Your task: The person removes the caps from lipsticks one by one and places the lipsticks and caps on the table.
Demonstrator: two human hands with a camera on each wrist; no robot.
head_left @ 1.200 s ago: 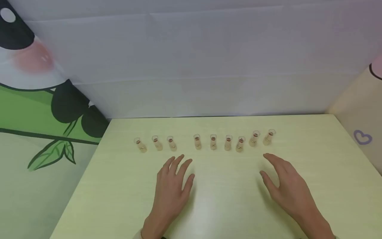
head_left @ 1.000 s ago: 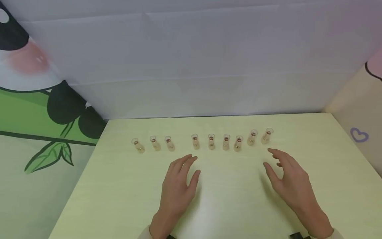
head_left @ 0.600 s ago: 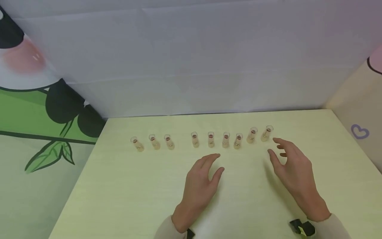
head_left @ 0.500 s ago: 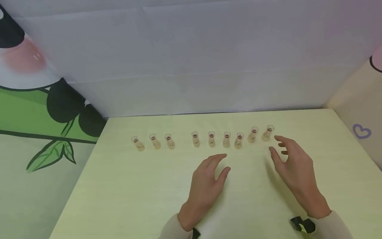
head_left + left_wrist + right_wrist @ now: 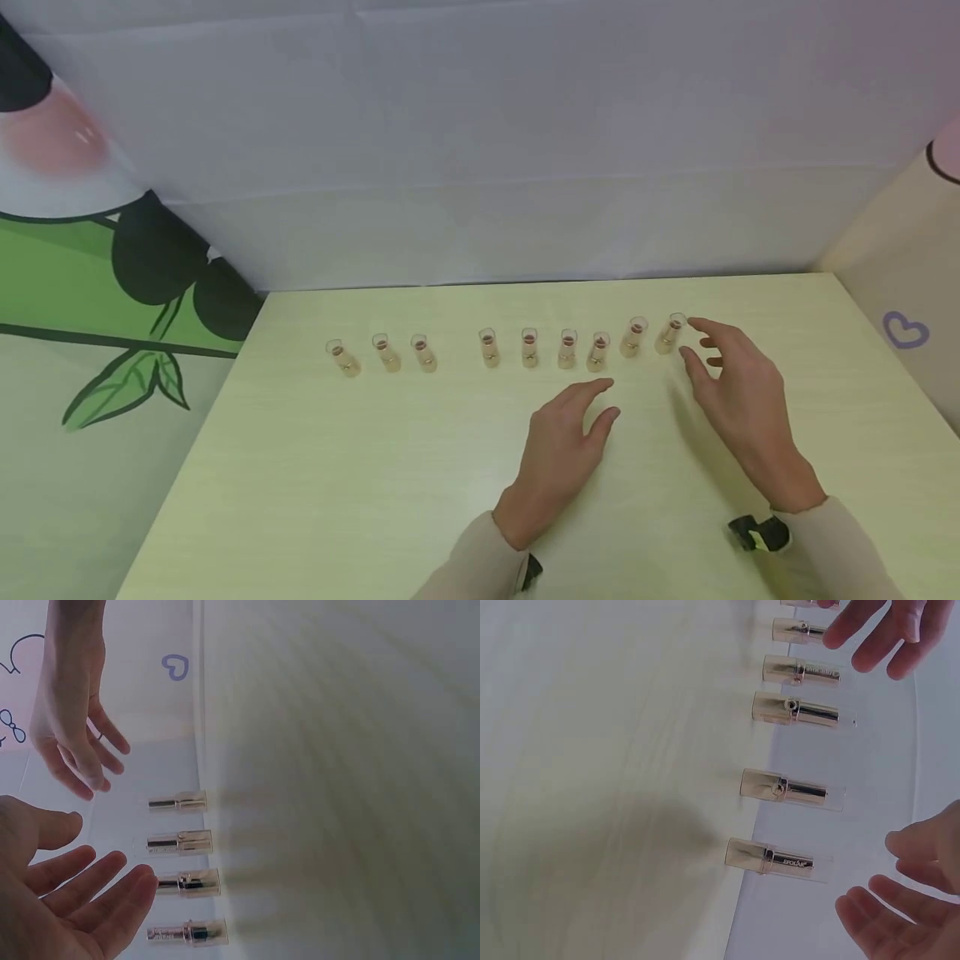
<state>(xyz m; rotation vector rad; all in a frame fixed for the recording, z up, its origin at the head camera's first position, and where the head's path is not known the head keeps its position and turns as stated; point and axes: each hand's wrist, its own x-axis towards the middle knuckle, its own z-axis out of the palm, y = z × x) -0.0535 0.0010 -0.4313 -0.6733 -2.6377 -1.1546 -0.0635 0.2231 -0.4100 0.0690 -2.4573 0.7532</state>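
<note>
Pale desk, far edge against a creased grey-white backdrop.

Right grip: bare hand above the desk, thumb and index finger wide apart, holding nothing. Nearer of the two to the end tube.

End tube: gold-toned, lipstick-like, in a clear case; last of nine in a loose row. Lies just left of the right grip's fingertips, near but apart, as the gap in the right wrist view shows. Long axis upright. By judgement, the shortest line to it from this grip runs sideways, to the left.

Second tube: same type, upright, next beyond the end tube, farther left of the right grip.

Left grip: bare hand, thumb and index finger spread, nothing held. Seventh tube from the left stands upright just ahead of its fingertips. Set of three tubes stands well off to this grip's left.

Markings: dark capitals on the end tube's barrel, apparently "EFOLAR", second letter uncertain. Faint lettering on the fourth tube from the right, illegible. Purple heart outline on the wall beyond the right grip; no words.
</note>
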